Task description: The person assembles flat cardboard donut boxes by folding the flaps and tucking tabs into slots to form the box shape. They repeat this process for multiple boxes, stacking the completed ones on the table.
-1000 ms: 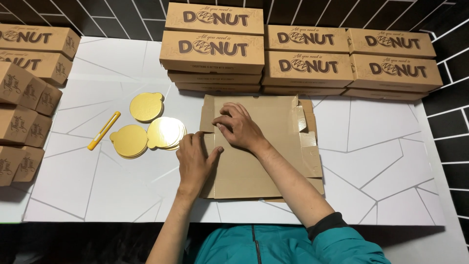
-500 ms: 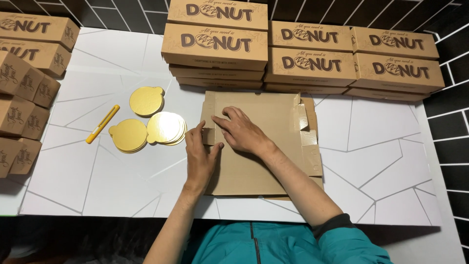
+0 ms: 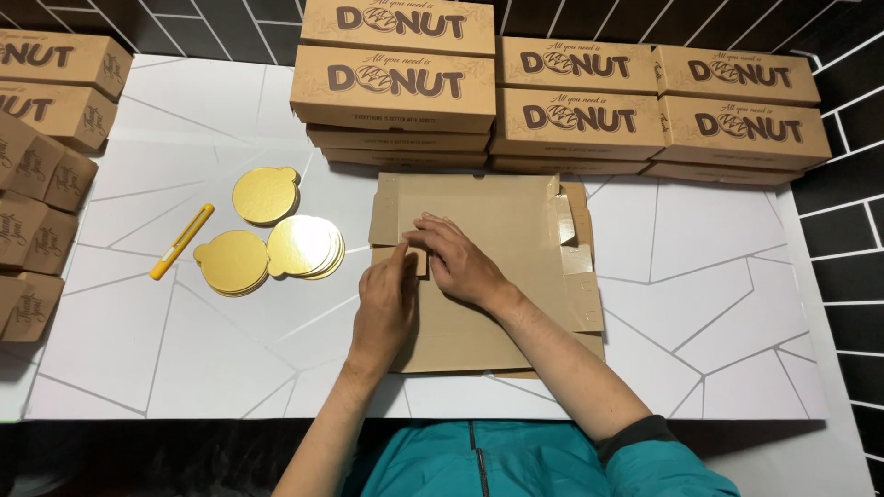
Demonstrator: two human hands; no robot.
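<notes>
A flat, unfolded brown cardboard box blank lies on the white table in front of me. My left hand rests on its left edge, fingers pinching a small side flap. My right hand presses down on the blank just beside it, fingertips meeting the same flap near the left side. Both hands are touching the cardboard. To the left lie round gold cake boards in small overlapping piles.
Stacks of closed brown printed boxes line the back of the table, and smaller brown boxes are piled at the left edge. A yellow utility knife lies left of the gold boards. White table with a dark tiled wall behind.
My hands have drawn closer together at the left flap of the blank; the left hand's fingers now pinch it up against the right hand.
</notes>
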